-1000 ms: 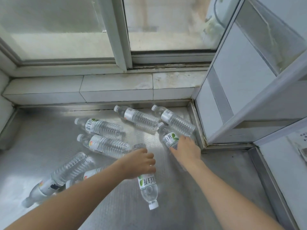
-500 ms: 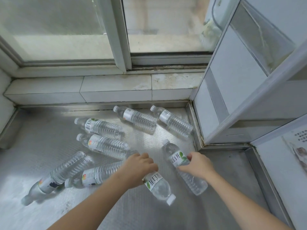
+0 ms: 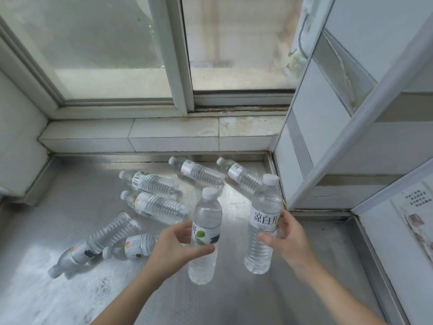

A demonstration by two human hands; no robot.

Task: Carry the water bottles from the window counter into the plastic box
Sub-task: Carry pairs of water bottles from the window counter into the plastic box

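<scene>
Left hand (image 3: 174, 246) closed round one upright bottle (image 3: 206, 235), right hand (image 3: 284, 238) gripping another bottle (image 3: 263, 221) at 3 o'clock, six bottles (image 3: 154, 205) left lying on steel counter (image 3: 58, 207) toward 10 o'clock

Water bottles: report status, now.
Left hand shut on one bottle; right hand shut on another. Six bottles lying on counter. Plastic box not in view.

The bottle (image 3: 207, 233) in my left hand (image 3: 174, 248) is clear, glossy plastic, ribbed below a smooth printed label, with a matt white cap; the bottle (image 3: 263, 227) in my right hand (image 3: 287, 240) is the same, its label white and paper-like; the counter (image 3: 70, 219) across the lower frame is dull embossed metal, finely textured, with bright glare; the sill (image 3: 175, 134) at mid-frame is smooth, stained stone or tile; the window (image 3: 105, 55) above is cloudy glass in painted frames.
</scene>
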